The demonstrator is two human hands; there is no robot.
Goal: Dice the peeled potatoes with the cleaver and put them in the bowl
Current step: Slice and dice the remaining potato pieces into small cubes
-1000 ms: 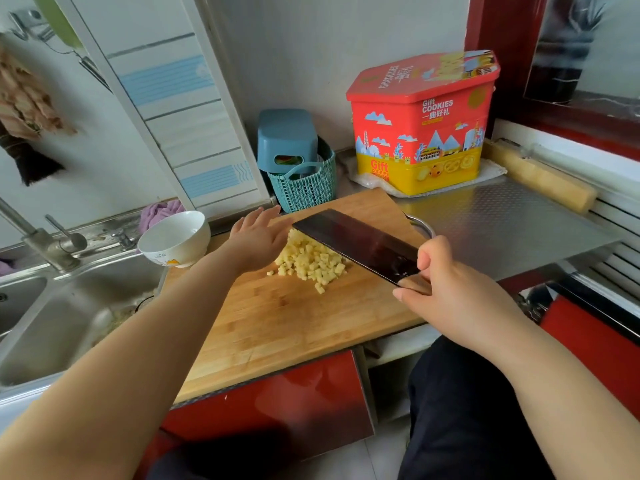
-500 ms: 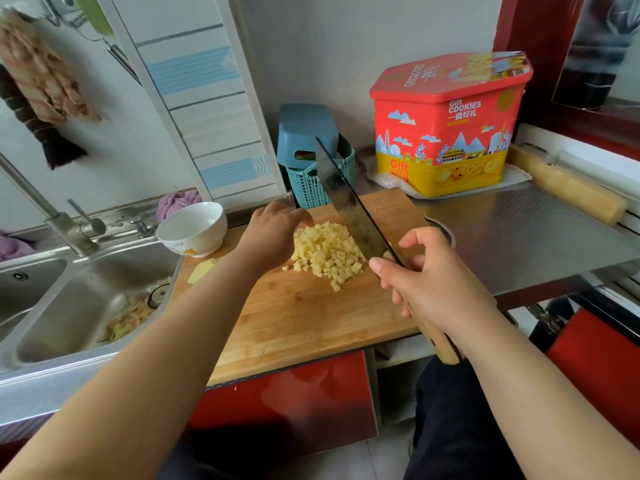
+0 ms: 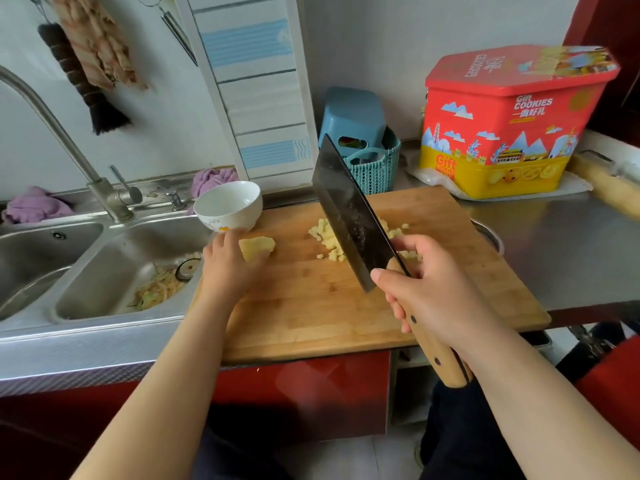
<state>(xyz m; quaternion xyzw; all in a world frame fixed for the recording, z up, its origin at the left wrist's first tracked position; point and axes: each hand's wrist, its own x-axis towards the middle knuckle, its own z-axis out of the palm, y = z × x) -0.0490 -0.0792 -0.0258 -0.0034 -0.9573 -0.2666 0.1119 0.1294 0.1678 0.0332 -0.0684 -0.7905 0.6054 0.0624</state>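
Head view shows the left hand now at the left edge of the cutting board, fingers curled onto a piece of peeled potato just in front of the white bowl; half a second ago this hand was cupped against the pile of diced potato near the board's middle, and the piece lay untouched by the board's left edge. The bowl stands at the board's far left corner, beside the sink, and holds nothing that can be seen. The right hand still grips the wooden handle of the cleaver, blade raised and tilted, tip toward the far wall, as before; the view has shifted right since then.

The blade covers the middle of the diced pile, so its full spread cannot be judged, and cubes show on both sides of it. The left hand hides the near part of the potato piece. A metal rim at the board's right edge is mostly hidden under the board. Behind the board stand a teal basket and a red cookie tin.
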